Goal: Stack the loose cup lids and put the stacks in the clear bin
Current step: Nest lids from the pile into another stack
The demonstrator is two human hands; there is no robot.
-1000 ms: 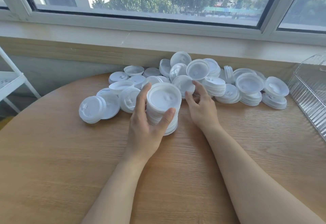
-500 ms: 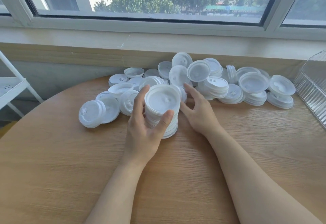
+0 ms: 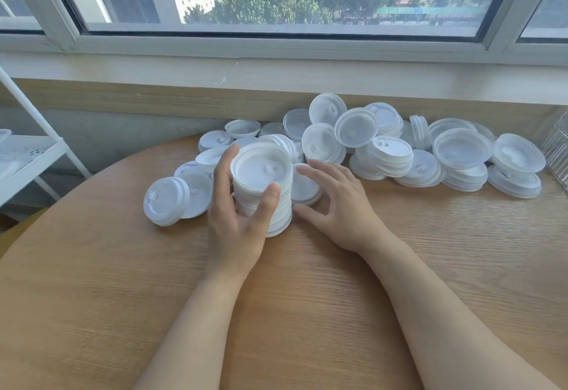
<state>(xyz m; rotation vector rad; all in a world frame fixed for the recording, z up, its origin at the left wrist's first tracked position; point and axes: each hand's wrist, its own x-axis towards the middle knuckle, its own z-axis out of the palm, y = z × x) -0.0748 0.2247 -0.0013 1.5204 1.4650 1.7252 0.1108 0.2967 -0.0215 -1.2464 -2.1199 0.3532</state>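
Note:
A tall stack of white cup lids [image 3: 264, 183] stands on the round wooden table [image 3: 123, 297]. My left hand [image 3: 236, 220] grips the stack, thumb on its near side and fingers round its left side. Just right of the stack, my right hand [image 3: 338, 205] hovers with spread, slightly bent fingers over a flat lid [image 3: 305, 188], holding nothing. Behind lies a heap of loose lids and short stacks [image 3: 393, 149] along the table's far edge. Only a corner of the clear bin [image 3: 556, 153] shows at the far right.
A wooden ledge and window sill run behind the heap. A white metal shelf rack [image 3: 27, 156] stands off the table at the left. Bare wood lies between the lids and me.
My right hand has let go of the lid it touched in the heap and drawn back beside the stack. The left hand keeps its grip on the stack.

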